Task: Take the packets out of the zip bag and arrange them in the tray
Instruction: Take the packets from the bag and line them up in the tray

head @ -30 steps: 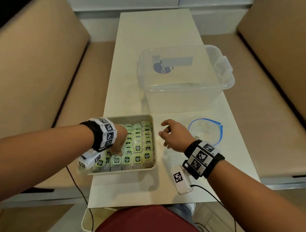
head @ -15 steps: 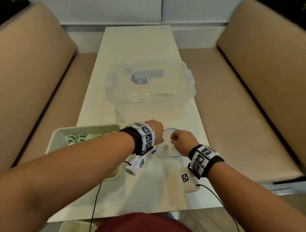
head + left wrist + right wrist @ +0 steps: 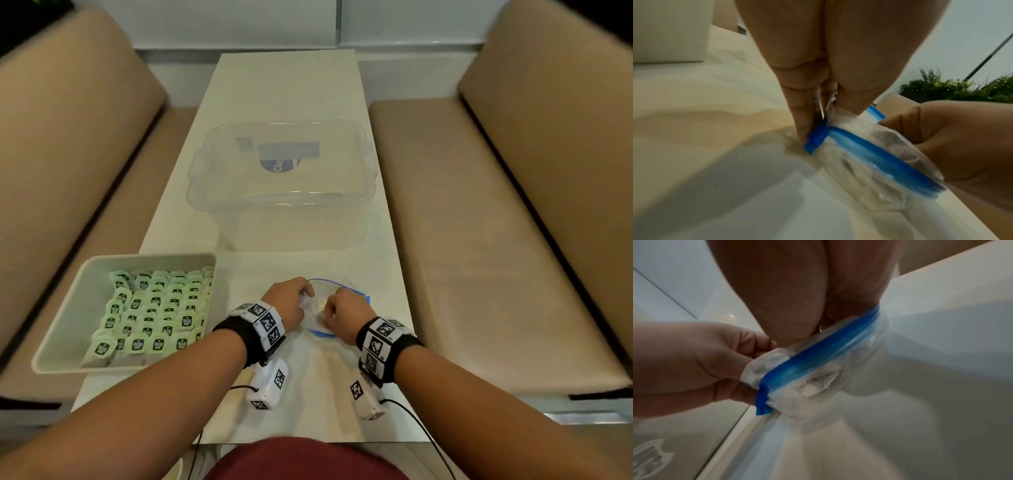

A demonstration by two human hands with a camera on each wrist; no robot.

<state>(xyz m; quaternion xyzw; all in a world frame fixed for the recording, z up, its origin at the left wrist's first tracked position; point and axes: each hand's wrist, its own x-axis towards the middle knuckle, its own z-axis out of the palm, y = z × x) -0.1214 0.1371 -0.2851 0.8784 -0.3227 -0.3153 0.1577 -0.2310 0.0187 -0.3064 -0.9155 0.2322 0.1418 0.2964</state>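
Hands gripped the zip bag low in the middle of the frame.

Left hand (image 3: 289, 301) and right hand (image 3: 344, 313) each pinched the blue-edged mouth of the clear zip bag (image 3: 320, 308) on the table (image 3: 291, 85). Left of them sat the tray (image 3: 61, 329), filled with green packets (image 3: 154, 315). Farther up stood a clear plastic bin (image 3: 282, 181).

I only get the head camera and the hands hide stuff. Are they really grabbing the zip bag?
Observer: Yes. The left wrist view shows the left hand pinching the zip bag at its blue corner.
Operator: And the other one?
Observer: In the right wrist view, the right hand pinches the clear flap above the blue zip strip.
Operator: Anything inside?
Observer: Something pale shows through the plastic, too blurred to name.
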